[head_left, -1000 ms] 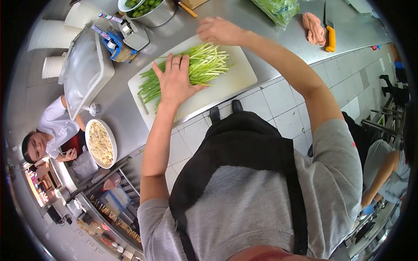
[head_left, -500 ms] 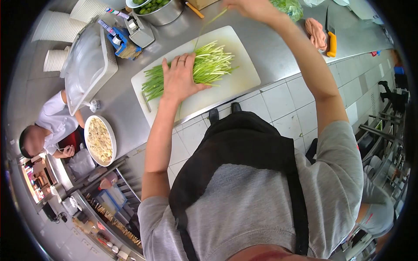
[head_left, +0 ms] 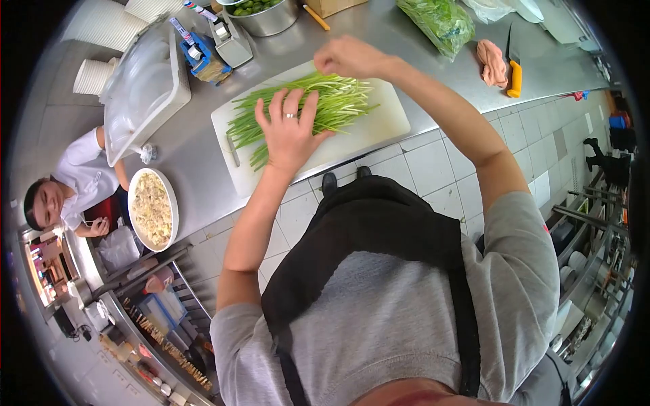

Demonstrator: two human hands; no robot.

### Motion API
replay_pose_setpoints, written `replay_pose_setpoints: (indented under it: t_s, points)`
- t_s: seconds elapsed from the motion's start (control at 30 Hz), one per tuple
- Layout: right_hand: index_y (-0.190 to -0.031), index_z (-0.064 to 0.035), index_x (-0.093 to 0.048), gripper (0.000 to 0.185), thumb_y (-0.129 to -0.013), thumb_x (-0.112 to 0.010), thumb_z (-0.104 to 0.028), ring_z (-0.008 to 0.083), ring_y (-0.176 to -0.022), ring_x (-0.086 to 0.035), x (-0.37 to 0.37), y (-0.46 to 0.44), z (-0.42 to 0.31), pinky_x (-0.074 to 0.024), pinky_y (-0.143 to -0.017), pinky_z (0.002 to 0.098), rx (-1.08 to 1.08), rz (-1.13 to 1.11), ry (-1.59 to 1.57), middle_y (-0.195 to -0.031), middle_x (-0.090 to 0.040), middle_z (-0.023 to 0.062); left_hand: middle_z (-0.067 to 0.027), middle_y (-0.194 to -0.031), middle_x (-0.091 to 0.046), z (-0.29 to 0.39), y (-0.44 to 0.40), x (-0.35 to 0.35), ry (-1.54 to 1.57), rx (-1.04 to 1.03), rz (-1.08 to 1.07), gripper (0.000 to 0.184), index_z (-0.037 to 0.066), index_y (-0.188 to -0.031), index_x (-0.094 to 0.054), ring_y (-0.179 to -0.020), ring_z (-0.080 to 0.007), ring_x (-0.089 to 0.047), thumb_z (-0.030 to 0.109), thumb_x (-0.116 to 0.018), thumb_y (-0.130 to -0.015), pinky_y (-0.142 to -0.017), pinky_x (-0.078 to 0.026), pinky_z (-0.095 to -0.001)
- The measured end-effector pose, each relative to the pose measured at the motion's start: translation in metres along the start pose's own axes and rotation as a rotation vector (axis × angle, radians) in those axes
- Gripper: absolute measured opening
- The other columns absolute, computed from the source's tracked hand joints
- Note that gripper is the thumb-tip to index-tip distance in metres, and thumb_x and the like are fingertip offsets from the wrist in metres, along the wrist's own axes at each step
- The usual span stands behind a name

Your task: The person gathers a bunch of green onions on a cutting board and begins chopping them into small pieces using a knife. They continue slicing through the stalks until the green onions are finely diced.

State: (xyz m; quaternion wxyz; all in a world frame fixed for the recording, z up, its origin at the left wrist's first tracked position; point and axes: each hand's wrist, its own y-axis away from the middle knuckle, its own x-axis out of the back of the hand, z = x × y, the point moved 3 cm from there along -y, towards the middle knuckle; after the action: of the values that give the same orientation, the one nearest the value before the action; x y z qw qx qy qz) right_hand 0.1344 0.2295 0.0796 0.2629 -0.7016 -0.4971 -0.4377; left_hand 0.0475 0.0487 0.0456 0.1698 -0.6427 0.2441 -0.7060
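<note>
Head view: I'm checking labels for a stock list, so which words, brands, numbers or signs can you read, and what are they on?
None can be read with certainty.
Upper marker: lettering on its barrel, too small to read.
Lower marker: lettering on its barrel, too small to read.
White shirt: a small mark on the chest, too small to tell whether it is text.

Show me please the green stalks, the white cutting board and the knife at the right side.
Green stalks (head_left: pixel 342 105), head view: pale part of the bunch.
White cutting board (head_left: pixel 386 120), head view: bare right part.
Knife (head_left: pixel 515 76), head view: yellow-orange handle.
</note>
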Motion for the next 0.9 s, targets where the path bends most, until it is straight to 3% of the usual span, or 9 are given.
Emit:
replay_pose_setpoints:
  t_s: [0.07, 0.13, 0.23, 0.37, 0.53, 0.63, 0.77, 0.83, 0.9]
  points:
    - [-0.097, -0.0077, -0.064, 0.017, -0.083, -0.061, -0.016, 0.0280, -0.090, -0.061, -0.022, -0.007, 0.012, -0.0457, -0.080, 0.0413, -0.041, -0.161, 0.113, -0.091, -0.065, 0.0089, -0.0093, -0.130, -0.046, 0.000, -0.004, 0.004, 0.023, 0.034, -0.062, 0.104, 0.012, -0.130, -0.046, -0.124, -0.0344, -0.036, 0.044, -0.086, -0.039, -0.100, -0.021, -0.0612]
    - [-0.102, -0.0086, -0.066, 0.026, -0.081, -0.058, -0.024, 0.0355, -0.089, -0.063, -0.024, -0.014, 0.022, -0.0493, -0.080, 0.0432, 0.281, 0.170, 0.025, -0.095, -0.067, 0.0161, -0.0110, -0.134, -0.043, -0.002, -0.012, 0.009, 0.048, 0.075, -0.129, 0.108, 0.011, -0.132, -0.044, -0.128, -0.0373, -0.032, 0.044, -0.086, -0.038, -0.101, -0.020, -0.0628]
    - [-0.100, -0.0090, -0.066, 0.029, -0.084, -0.054, -0.030, 0.0374, -0.090, -0.062, -0.033, -0.029, 0.023, -0.0489, -0.081, 0.0445, 0.104, 0.111, 0.005, -0.097, -0.066, 0.0191, -0.0158, -0.150, -0.023, -0.009, -0.030, 0.003, 0.018, 0.080, -0.343, 0.133, 0.004, -0.143, -0.021, -0.138, -0.0419, -0.014, 0.043, -0.088, -0.036, -0.104, -0.012, -0.0676]
    - [-0.107, -0.0054, -0.061, 0.032, -0.087, -0.052, -0.030, 0.0384, -0.092, -0.060, -0.037, -0.022, -0.004, -0.0474, -0.082, 0.0451, 0.084, -0.173, 0.063, -0.102, -0.064, 0.0199, -0.0172, -0.149, -0.024, -0.018, -0.037, -0.014, 0.097, 0.064, -0.430, 0.139, 0.002, -0.146, -0.008, -0.139, -0.0329, -0.022, 0.037, -0.089, -0.039, -0.106, -0.011, -0.0658]
    - [-0.108, -0.0116, -0.064, 0.026, -0.085, -0.058, -0.022, 0.0358, -0.084, -0.063, -0.006, 0.033, 0.005, -0.0491, -0.079, 0.0430, 0.104, 0.293, -0.047, -0.094, -0.067, 0.0161, -0.0165, -0.134, -0.046, -0.023, -0.041, -0.015, 0.213, 0.164, -0.643, 0.133, 0.004, -0.146, -0.013, -0.127, -0.0322, -0.040, 0.035, -0.089, -0.041, -0.107, -0.017, -0.0604]
    - [-0.106, -0.0121, -0.067, 0.029, -0.083, -0.061, -0.029, 0.0257, -0.091, -0.065, 0.060, 0.104, 0.055, -0.0493, -0.082, 0.0356, -0.254, 0.666, -0.201, -0.100, -0.068, 0.0099, -0.0135, -0.131, -0.047, -0.024, -0.037, -0.017, 0.081, 0.141, -0.666, 0.124, 0.006, -0.144, -0.023, -0.122, -0.0289, -0.043, 0.038, -0.088, -0.044, -0.107, -0.018, -0.0596]
    - [-0.096, -0.0064, -0.069, 0.027, -0.084, -0.057, -0.028, 0.0292, -0.072, -0.066, 0.098, 0.240, 0.187, -0.0515, -0.067, 0.0368, -0.871, 1.259, -0.195, -0.084, -0.068, 0.0147, -0.0128, -0.129, -0.049, -0.022, -0.037, -0.011, 0.024, 0.158, -0.655, 0.110, 0.007, -0.140, -0.033, -0.120, -0.0285, -0.044, 0.042, -0.085, -0.050, -0.104, -0.023, -0.0587]
    - [-0.094, -0.0025, -0.068, 0.044, -0.081, -0.055, -0.043, 0.0349, -0.086, -0.065, 0.094, 0.292, 0.253, -0.0501, -0.076, 0.0406, -1.097, 1.078, 0.312, -0.087, -0.067, 0.0199, -0.0126, -0.129, -0.049, -0.021, -0.038, -0.011, -0.026, 0.225, -0.708, 0.107, 0.006, -0.139, -0.034, -0.120, -0.0287, -0.045, 0.044, -0.084, -0.051, -0.103, -0.025, -0.0583]
    - [-0.096, 0.0005, -0.067, 0.068, -0.076, -0.055, -0.063, 0.0358, -0.100, -0.061, 0.082, 0.320, 0.298, -0.0470, -0.085, 0.0423, -1.372, 0.757, 0.314, -0.100, -0.065, 0.0221, -0.0147, -0.129, -0.049, -0.025, -0.034, -0.010, -0.056, 0.307, -0.690, 0.105, 0.009, -0.138, -0.036, -0.120, -0.0312, -0.046, 0.047, -0.083, -0.052, -0.102, -0.028, -0.0568]
